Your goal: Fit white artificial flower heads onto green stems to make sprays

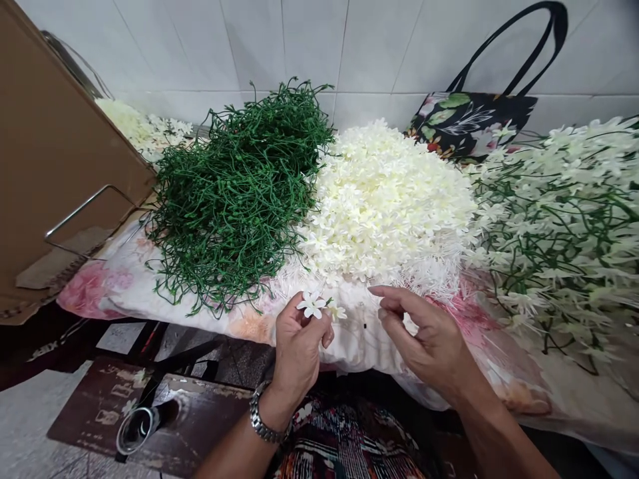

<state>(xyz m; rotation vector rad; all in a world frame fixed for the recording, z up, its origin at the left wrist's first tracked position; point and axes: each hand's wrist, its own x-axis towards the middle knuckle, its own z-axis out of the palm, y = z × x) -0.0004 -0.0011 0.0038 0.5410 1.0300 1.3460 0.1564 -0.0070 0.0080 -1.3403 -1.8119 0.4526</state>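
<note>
Between the thumb and fingers of my left hand (pixel 302 339) are small white artificial flowers (pixel 313 305), one facing up and another beside it. My right hand (pixel 424 339) hovers to the right, apart from the left, with fingers curled and the index finger stretched toward it. A bit of white shows among its fingers; whether it is a petal I cannot tell. Behind my hands lies a heap of loose white flower heads (pixel 389 199). Left of that heap is a tangled pile of green plastic stems (pixel 239 193).
Finished-looking white flower sprays (pixel 564 226) fill the right side. A floral handbag (pixel 469 123) leans on the tiled wall (pixel 309 46). A cardboard box (pixel 60 153) stands at left. Below the flowered cloth (pixel 210 313), a clear cup (pixel 137 429) sits on a brown wooden stool (pixel 200 419).
</note>
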